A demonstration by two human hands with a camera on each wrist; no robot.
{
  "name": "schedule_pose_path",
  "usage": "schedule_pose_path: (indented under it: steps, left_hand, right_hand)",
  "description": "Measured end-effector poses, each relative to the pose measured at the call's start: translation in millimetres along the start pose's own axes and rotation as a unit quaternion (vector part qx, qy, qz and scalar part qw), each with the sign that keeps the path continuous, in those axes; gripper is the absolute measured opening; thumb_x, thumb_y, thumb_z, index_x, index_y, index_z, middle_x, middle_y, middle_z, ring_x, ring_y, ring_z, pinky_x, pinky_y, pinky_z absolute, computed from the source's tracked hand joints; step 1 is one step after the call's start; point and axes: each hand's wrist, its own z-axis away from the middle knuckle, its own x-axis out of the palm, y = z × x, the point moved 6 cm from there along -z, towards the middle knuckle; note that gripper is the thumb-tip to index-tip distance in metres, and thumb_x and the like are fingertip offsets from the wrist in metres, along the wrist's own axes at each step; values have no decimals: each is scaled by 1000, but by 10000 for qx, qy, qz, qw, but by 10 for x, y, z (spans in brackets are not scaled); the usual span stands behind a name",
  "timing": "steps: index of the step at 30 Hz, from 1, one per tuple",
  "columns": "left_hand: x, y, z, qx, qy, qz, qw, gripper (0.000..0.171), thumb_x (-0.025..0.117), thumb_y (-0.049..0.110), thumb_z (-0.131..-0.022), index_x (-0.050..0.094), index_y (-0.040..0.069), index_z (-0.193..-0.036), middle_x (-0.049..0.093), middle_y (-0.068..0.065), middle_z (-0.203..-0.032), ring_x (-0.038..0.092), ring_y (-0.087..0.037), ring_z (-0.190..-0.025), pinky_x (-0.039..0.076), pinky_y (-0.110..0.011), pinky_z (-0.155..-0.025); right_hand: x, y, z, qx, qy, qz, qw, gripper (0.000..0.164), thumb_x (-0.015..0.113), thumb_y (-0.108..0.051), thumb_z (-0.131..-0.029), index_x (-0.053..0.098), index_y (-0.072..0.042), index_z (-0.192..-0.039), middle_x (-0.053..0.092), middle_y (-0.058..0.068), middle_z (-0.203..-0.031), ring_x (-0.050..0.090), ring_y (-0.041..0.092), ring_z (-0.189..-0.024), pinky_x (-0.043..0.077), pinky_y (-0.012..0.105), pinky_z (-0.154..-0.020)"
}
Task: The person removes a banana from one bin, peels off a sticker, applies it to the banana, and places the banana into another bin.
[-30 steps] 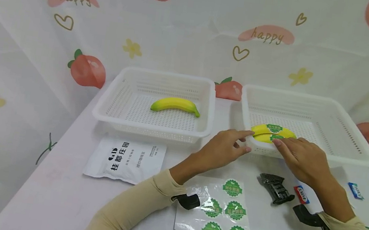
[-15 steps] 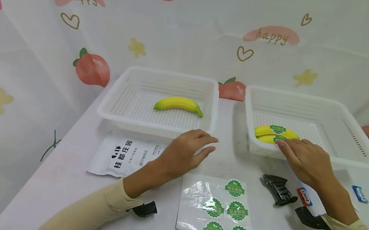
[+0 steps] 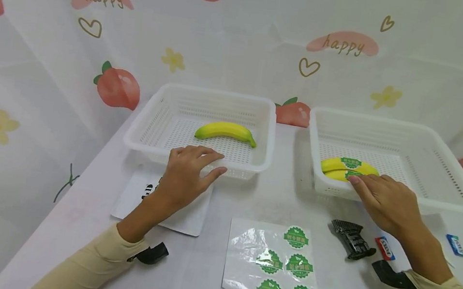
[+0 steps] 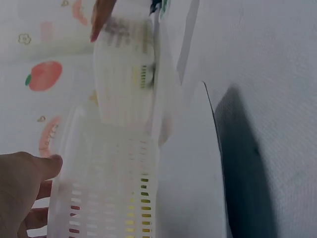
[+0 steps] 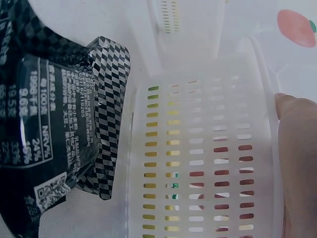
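My left hand (image 3: 186,172) hovers at the front rim of the left white basket (image 3: 137,144), thumb and fingers spread apart and holding nothing. A yellow banana (image 3: 226,130) with green ends lies inside that basket, behind the fingertips. At the front rim of the right white basket (image 3: 447,204), my right hand (image 3: 390,204) reaches over with its fingers inside; basket wall and hand hide the fingertips. Its thumb lies beside two bananas (image 3: 334,165) bearing green round stickers. In the left wrist view, the left fingers (image 4: 37,218) are beyond the basket wall (image 4: 109,188).
A clear sheet (image 3: 240,277) of green stickers lies front centre. A white pouch (image 3: 191,219) lies partly under the left forearm. Near the right forearm are a black snack packet (image 3: 352,239), a red-and-blue wrapped candy (image 3: 385,247) and a blue one (image 3: 457,245).
My left hand has moved left from beside the right basket's corner to the front of the left basket. The right hand stays at its rim. The view has shifted slightly.
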Motion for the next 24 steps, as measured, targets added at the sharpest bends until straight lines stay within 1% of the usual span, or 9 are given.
schedule_pose_path:
  steps: [4,5,7,10,12,16,18,21,24]
  left_hand:
    - [24,-78,9,-160,-71,-27,9998,31,79,35,-98,80,18,-124,78,-5,-118,69,-32,-117,42,-60,-100]
    - [29,-90,8,-173,-79,-18,9998,31,78,35,-98,80,18,-123,78,-4,-117,69,-31,-115,42,-60,-100]
    - [39,-108,3,-188,-106,13,9998,31,78,37,-98,80,19,-122,79,-4,-114,71,-31,-112,42,-60,-99]
    - [43,-116,-10,-161,-119,38,9998,30,77,37,-98,81,19,-121,80,-4,-111,72,-30,-107,43,-59,-97]
    - [39,-115,-14,-140,-106,56,9998,30,78,37,-97,82,18,-120,81,-3,-109,73,-30,-103,44,-58,-95]
    - [41,-120,-10,-119,-80,54,9999,29,78,37,-97,82,18,-119,81,-3,-107,73,-29,-98,45,-57,-92]
    - [44,-124,-9,-125,-97,48,9999,30,78,37,-97,82,18,-119,81,-3,-106,73,-29,-97,45,-56,-91]
    - [44,-122,-14,-132,-123,43,9998,31,77,39,-98,82,18,-120,81,-3,-106,73,-28,-97,45,-54,-90]
    - [41,-116,-23,-152,-127,78,9998,32,77,39,-97,82,17,-120,81,-2,-106,73,-28,-97,45,-54,-90]
  right_hand:
    - [1,-9,-11,-1,-29,-36,10000,63,35,-49,-113,69,-1,-136,73,25,-126,64,39,-101,46,46,-70]
    - [1,-5,-16,-3,-106,-77,9999,64,35,-49,-113,68,-1,-137,72,26,-128,65,41,-103,48,49,-73]
    - [-10,10,-32,79,-425,-301,9986,66,34,-50,-113,64,1,-143,66,29,-136,62,48,-115,51,58,-84]
    - [-68,30,-79,261,-803,-867,9927,68,35,-50,-114,55,4,-150,55,34,-148,50,56,-134,41,72,-102]
    - [-131,6,-125,363,-847,-1240,9880,67,36,-49,-114,51,4,-152,49,36,-152,43,59,-140,34,76,-108]
    - [-295,-187,-262,154,-361,-1742,9839,57,44,-43,-114,58,0,-147,58,30,-147,53,51,-132,42,71,-103]
    - [-375,-342,-354,-43,-193,-1924,9811,51,49,-41,-113,62,-3,-144,63,25,-143,61,45,-122,48,66,-98]
    - [-461,-602,-516,-332,-77,-2171,9756,46,55,-39,-111,66,-6,-141,69,18,-135,68,39,-110,53,61,-93]
    - [-473,-851,-718,-588,-53,-2416,9686,41,60,-36,-109,69,-7,-137,73,13,-127,69,33,-107,55,56,-92]
